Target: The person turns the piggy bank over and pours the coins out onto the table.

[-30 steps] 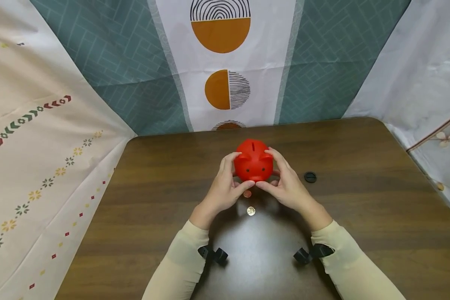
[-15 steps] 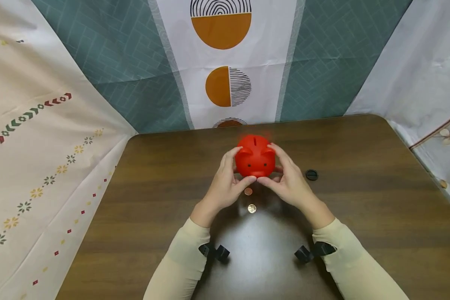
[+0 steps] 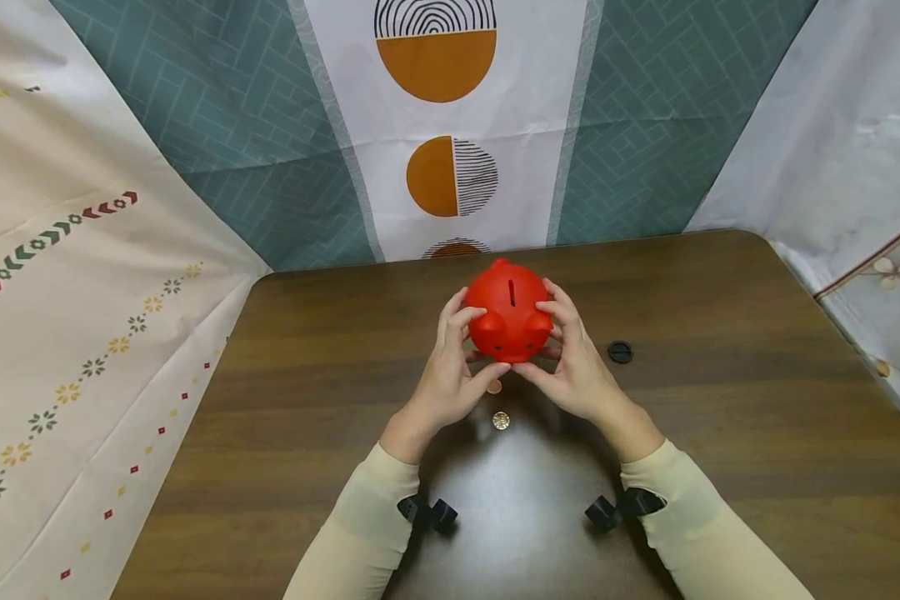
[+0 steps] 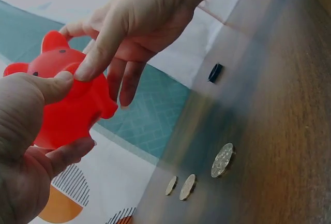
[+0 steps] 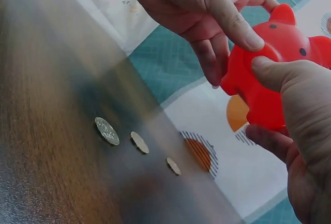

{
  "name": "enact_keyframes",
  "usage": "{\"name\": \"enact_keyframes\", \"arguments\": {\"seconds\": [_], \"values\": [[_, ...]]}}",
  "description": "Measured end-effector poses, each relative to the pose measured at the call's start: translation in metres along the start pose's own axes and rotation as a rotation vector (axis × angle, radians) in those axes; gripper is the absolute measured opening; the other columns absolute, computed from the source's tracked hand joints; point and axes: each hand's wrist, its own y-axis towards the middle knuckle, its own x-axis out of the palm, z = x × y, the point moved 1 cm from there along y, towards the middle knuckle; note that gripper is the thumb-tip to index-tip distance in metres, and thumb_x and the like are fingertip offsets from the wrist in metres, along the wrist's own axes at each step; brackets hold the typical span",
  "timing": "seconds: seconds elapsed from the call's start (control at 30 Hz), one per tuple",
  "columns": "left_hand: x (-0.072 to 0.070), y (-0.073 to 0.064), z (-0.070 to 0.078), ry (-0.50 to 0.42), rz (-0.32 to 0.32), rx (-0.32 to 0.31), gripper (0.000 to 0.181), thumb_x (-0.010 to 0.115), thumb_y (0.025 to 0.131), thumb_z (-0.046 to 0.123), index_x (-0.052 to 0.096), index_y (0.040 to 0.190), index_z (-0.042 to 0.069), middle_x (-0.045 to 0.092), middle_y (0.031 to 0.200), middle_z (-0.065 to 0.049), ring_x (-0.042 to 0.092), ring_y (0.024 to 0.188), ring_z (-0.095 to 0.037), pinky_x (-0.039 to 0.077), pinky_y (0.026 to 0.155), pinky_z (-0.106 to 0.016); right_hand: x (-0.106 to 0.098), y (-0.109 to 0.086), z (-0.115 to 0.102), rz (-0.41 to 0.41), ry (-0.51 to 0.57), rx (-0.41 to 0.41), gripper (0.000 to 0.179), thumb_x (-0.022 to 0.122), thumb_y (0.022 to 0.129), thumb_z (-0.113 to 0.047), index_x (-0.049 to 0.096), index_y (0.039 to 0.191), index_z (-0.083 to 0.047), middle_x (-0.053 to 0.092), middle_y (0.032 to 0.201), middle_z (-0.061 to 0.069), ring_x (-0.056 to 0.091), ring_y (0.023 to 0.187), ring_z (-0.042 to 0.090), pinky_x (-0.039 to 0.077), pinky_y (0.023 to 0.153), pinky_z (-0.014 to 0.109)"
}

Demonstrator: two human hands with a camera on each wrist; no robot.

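Observation:
A red piggy bank point(image 3: 510, 304) is held above the table between both hands, its slotted back toward the head camera and its snout toward the person. My left hand point(image 3: 446, 367) grips one side, the thumb on the snout. On the other side my right hand point(image 3: 581, 371) grips it the same way, both thumbs nearly meeting. Below lie a gold-coloured coin point(image 3: 501, 421) and a copper-coloured coin point(image 3: 494, 387), partly behind the left thumb. The left wrist view shows a third coin point(image 4: 171, 185) farther back. The bank's underside is hidden in the head view.
A round black plug point(image 3: 620, 352) lies on the brown wooden table point(image 3: 307, 417), right of the right hand. Patterned cloths point(image 3: 270, 125) hang behind the table and along both sides. A black wrist camera point(image 3: 444, 515) sits by the left sleeve, and another camera point(image 3: 602, 514) by the right.
The piggy bank has tipped face-down in my hands, so its slot and back show more and its eyes less. A red blur surrounds its top half a second ago. Both arms stay nearly in place.

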Motion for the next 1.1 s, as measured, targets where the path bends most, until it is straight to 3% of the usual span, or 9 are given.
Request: {"name": "enact_keyframes", "arguments": {"seconds": [0.2,0.37,0.43,0.57,0.63,0.73,0.9,1.0,1.1], "values": [[0.0,0.0,0.012,0.054,-0.018,-0.054,0.074,0.074,0.08,-0.001,0.025,0.135,0.005,0.018,0.149,-0.025,0.058,0.107,-0.039,0.057,0.062,-0.027,0.0,0.003,-0.021,-0.035,-0.003,0.107,0.083,0.078,0.073,0.009,0.026,0.136,0.002,0.02,0.151,0.024,0.058,0.105,0.047,0.056,0.072,0.048],[-0.004,0.005,0.019,0.087,0.019,0.025,0.079,0.077,0.081,0.009,0.025,0.14,0.011,0.017,0.153,-0.017,0.061,0.106,-0.031,0.057,0.066,-0.025,-0.012,0.01,-0.035,0.017,-0.051,0.002,0.088,0.083,0.068,0.007,0.03,0.137,-0.001,0.024,0.152,0.021,0.062,0.102,0.044,0.058,0.068,0.044],[-0.005,0.006,0.016,0.106,-0.001,-0.05,0.08,0.076,0.082,0.016,0.024,0.143,0.013,0.021,0.152,-0.013,0.063,0.093,-0.025,0.056,0.069,-0.025,-0.013,0.011,-0.029,-0.019,-0.022,0.077,0.087,0.083,0.071,0.001,0.029,0.14,-0.006,0.029,0.149,0.019,0.062,0.101,0.041,0.058,0.067,0.039],[-0.002,-0.002,-0.006,0.118,-0.076,-0.249,0.08,0.074,0.085,0.023,0.021,0.145,0.017,0.028,0.144,-0.009,0.059,0.067,-0.019,0.054,0.06,-0.021,-0.001,0.003,-0.004,-0.116,0.03,0.291,0.085,0.08,0.08,-0.016,0.026,0.145,-0.018,0.034,0.145,0.012,0.062,0.103,0.036,0.058,0.068,0.033],[-0.002,-0.003,-0.01,0.071,-0.071,-0.239,0.08,0.075,0.085,0.021,0.022,0.144,0.016,0.026,0.146,-0.009,0.063,0.077,-0.023,0.055,0.061,-0.023,0.002,0.0,0.008,-0.102,0.013,0.278,0.086,0.081,0.079,-0.018,0.027,0.145,-0.023,0.031,0.148,0.007,0.061,0.105,0.036,0.058,0.07,0.036],[-0.003,0.001,-0.006,0.019,-0.052,-0.18,0.079,0.075,0.084,0.018,0.022,0.143,0.017,0.024,0.146,-0.009,0.065,0.081,-0.023,0.056,0.058,-0.024,0.0,0.005,-0.003,-0.073,-0.002,0.221,0.085,0.08,0.078,-0.01,0.028,0.145,-0.018,0.023,0.154,0.005,0.059,0.109,0.041,0.058,0.073,0.041],[0.0,-0.003,-0.011,0.037,-0.096,-0.275,0.079,0.074,0.085,0.019,0.02,0.143,0.018,0.03,0.139,-0.008,0.061,0.06,-0.017,0.055,0.059,-0.023,0.001,0.003,-0.02,-0.105,-0.004,0.3,0.083,0.077,0.08,-0.006,0.025,0.145,-0.008,0.03,0.147,0.016,0.057,0.11,0.044,0.058,0.072,0.039],[0.002,-0.003,-0.011,0.066,-0.077,-0.209,0.08,0.075,0.084,0.018,0.021,0.143,0.017,0.028,0.143,-0.01,0.064,0.07,-0.017,0.054,0.06,-0.021,0.0,0.003,-0.026,-0.072,-0.029,0.235,0.083,0.078,0.078,-0.003,0.027,0.143,-0.004,0.032,0.144,0.021,0.059,0.106,0.044,0.058,0.07,0.04],[0.001,0.001,-0.003,0.093,-0.002,-0.013,0.08,0.076,0.082,0.014,0.023,0.141,0.013,0.022,0.15,-0.016,0.063,0.1,-0.028,0.057,0.066,-0.026,-0.004,0.004,-0.024,0.017,-0.052,0.066,0.085,0.082,0.071,0.004,0.031,0.138,-0.001,0.028,0.149,0.022,0.059,0.106,0.044,0.057,0.073,0.044]]}}
